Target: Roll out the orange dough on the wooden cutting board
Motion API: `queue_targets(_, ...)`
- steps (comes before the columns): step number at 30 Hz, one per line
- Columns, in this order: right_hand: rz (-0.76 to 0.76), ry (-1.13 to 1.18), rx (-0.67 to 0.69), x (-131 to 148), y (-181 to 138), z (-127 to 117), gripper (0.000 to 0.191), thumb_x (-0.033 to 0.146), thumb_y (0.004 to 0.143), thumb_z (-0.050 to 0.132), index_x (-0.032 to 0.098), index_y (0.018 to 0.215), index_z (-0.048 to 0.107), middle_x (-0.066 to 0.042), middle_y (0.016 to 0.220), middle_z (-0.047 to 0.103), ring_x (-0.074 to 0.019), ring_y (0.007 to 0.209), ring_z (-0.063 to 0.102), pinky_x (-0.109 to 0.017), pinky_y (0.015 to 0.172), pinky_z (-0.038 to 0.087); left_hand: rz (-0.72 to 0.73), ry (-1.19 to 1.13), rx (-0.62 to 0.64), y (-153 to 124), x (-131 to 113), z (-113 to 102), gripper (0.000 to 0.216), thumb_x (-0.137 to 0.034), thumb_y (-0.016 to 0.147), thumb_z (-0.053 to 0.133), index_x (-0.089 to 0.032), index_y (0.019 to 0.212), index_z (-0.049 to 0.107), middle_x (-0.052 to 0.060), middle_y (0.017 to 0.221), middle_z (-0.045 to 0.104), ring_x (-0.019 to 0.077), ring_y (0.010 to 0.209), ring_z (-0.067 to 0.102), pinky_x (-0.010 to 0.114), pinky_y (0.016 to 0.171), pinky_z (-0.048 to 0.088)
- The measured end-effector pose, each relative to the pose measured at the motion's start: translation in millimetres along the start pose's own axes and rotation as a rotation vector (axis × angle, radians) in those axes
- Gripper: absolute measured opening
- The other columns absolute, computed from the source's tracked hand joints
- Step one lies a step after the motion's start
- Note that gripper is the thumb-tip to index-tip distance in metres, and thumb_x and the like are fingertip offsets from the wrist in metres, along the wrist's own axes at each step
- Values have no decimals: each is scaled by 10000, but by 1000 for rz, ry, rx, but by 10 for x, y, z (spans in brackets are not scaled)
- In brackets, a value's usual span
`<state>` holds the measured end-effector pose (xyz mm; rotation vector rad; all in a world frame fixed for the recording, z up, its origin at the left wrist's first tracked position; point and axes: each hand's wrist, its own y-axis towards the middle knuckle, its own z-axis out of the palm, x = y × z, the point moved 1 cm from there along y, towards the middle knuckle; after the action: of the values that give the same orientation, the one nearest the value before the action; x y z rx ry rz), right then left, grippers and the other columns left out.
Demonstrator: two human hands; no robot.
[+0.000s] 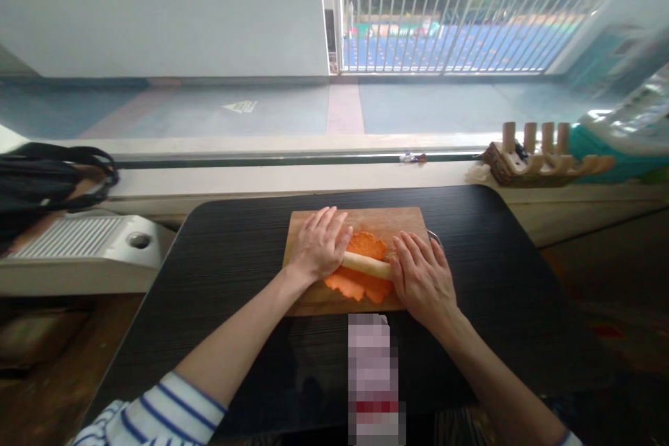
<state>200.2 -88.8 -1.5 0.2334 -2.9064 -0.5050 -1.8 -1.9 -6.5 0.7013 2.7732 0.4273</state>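
A pale wooden rolling pin point(366, 265) lies across a flat orange sheet of dough point(366, 247) on a wooden cutting board point(387, 219). My left hand point(320, 245) presses palm-down on the pin's left end. My right hand point(421, 277) presses flat on its right end. Only the middle of the pin shows between the hands. The board rests on a dark table point(496, 258).
A white ribbed appliance point(78, 240) stands left of the table, with a black bag point(47, 181) behind it. A wooden rack point(538, 153) sits on the window ledge at right. A blurred patch point(375, 376) covers the table's near edge.
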Motion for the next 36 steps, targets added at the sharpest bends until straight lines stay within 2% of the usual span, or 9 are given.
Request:
queue_targets(10,24,-26,-42,72,-48,-23,387,301,968,384,117,1247,580,-109,1320,585,-250,1229,513,-432,1102,252,48,-1,50,111,23,-1,474,-407,962,274,-173,1257,562,112,1342,559,253,1279,468,462,1078,344)
queue_targets(22,62,-22,-26,109,-48,-50,386,289,970,380,113,1256,569,-115,1330,576,-251,1241,498,-433,1096,249,44,-24,206,321,43,18,503,-424,962,258,-188,1332,502,117,1404,496,253,1335,395,477,1108,282)
queue_targets(36,107,-26,-42,143,-41,-41,373,274,971,379,115,1246,576,-113,1318,586,-249,1223,514,-437,1078,268,90,-64,251,567,29,76,498,-421,955,262,-185,1315,513,112,1396,504,246,1343,382,495,1118,249)
